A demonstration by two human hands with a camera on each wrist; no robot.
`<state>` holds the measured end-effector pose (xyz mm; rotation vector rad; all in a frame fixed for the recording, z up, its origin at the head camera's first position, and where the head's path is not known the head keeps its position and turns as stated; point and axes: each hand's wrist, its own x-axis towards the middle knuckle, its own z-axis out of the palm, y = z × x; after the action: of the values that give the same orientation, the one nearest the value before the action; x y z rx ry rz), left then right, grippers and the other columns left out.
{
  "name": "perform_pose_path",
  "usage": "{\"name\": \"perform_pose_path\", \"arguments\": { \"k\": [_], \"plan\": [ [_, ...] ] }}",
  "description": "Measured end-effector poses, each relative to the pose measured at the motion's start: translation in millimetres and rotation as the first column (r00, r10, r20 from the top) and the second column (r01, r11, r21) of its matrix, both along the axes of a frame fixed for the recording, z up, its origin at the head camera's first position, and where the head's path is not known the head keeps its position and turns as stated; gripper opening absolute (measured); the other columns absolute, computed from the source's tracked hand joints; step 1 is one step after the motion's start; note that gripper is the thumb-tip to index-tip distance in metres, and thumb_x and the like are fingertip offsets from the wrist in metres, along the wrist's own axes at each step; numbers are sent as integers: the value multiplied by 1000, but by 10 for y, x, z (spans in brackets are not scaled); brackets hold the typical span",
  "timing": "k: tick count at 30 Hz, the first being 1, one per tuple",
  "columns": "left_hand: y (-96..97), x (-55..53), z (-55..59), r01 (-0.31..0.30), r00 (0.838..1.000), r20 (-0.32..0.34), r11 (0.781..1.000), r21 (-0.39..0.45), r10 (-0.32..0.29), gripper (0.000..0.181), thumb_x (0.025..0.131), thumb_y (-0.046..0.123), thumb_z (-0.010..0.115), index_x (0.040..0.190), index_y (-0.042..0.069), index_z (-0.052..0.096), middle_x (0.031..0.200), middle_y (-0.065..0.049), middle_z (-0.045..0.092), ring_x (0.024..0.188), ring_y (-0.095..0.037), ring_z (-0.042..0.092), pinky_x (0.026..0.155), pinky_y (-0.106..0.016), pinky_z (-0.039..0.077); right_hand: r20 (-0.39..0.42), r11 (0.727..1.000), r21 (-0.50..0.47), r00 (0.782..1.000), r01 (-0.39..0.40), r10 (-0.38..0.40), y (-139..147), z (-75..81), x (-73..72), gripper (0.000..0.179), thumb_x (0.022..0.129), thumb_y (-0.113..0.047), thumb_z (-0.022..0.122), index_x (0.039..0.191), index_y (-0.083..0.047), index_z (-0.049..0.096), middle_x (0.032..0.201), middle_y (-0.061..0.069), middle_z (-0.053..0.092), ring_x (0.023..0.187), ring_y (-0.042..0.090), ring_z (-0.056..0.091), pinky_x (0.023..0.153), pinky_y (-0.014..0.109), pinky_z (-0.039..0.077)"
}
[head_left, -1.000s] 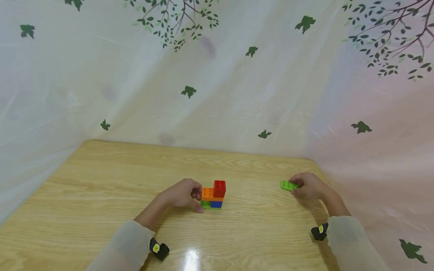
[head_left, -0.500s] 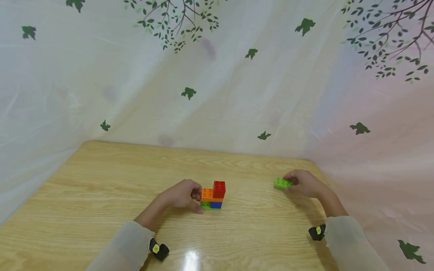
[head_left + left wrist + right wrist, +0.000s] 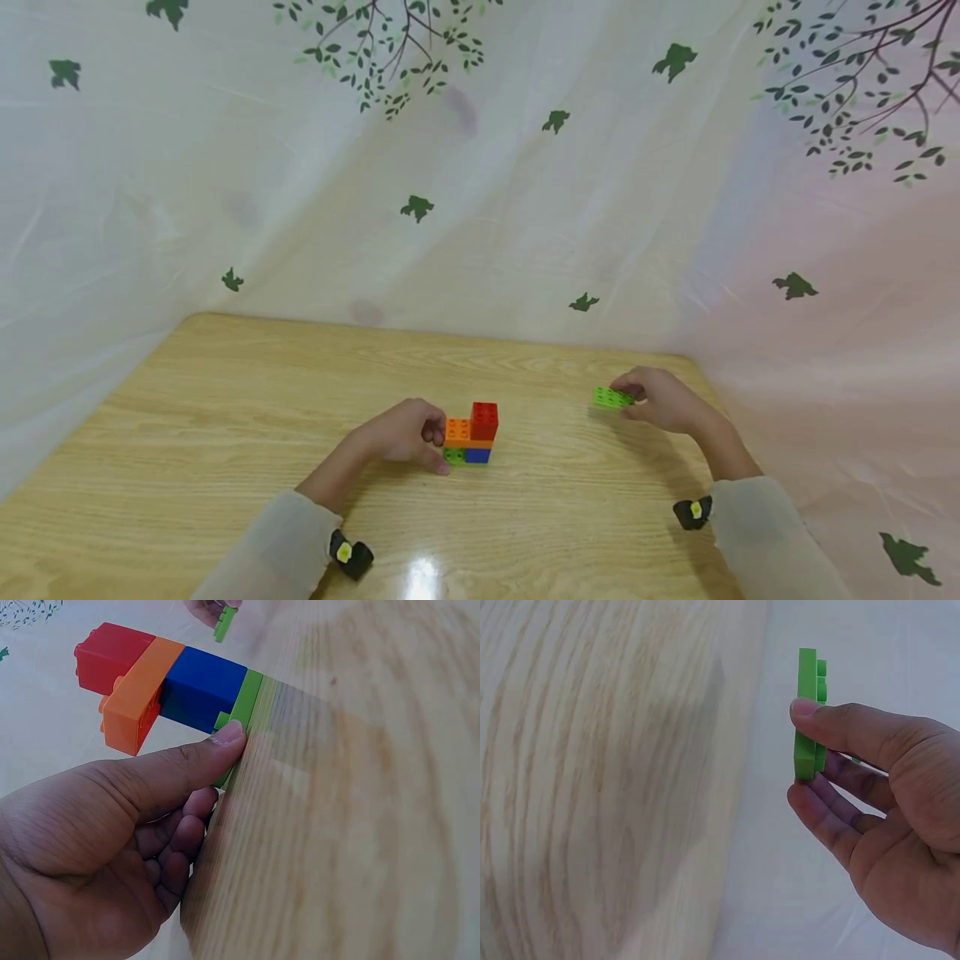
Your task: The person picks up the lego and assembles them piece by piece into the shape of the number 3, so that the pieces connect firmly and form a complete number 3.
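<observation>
A stack of toy building bricks stands on the table: a thin green brick [image 3: 251,694] at the bottom, a blue brick [image 3: 205,686] on it, then an orange brick [image 3: 135,701], and a red brick [image 3: 484,421] on top. My left hand [image 3: 405,432] pinches the stack's green base at its left end, thumb on the near side. Off to the right, my right hand [image 3: 663,400] holds a second thin green brick [image 3: 807,712] between thumb and fingers, above the table, studs up. Part of that brick is hidden by the thumb.
The wooden table [image 3: 262,375] carries the stack, with its far edge against a pale curtain [image 3: 315,183] printed with leaves. Another curtain fold [image 3: 862,375] hangs along the right side. A black wrist camera [image 3: 351,554] sits at the left wrist.
My right hand has lifted the thin green brick off the table and carried it left and slightly away. The left hand and the stack have stayed in place.
</observation>
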<state>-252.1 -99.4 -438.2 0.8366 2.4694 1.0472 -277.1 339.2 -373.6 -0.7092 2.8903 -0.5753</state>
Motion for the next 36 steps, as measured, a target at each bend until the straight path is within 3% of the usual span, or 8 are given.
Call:
{"name": "perform_pose_path", "arguments": {
  "k": [20,36],
  "plan": [
    [15,16,17,-9,1000,13,1000,6,9,31,77,23,92,87,11,65,78,4,55,74,-13,49,66,-29,41,6,998,-24,998,-55,55,-381,228,91,40,94,-15,76,129,0,66,119,9,66,107,27,64,93,52,52],
    [22,18,9,-15,1000,20,1000,5,15,32,77,23,93,87,11,65,79,4,55,75,-14,49,66,-30,41,-51,990,-9,989,-139,138,-658,411,191,38,92,-16,78,126,-3,69,114,2,67,102,20,64,90,44,53]
  ]
}}
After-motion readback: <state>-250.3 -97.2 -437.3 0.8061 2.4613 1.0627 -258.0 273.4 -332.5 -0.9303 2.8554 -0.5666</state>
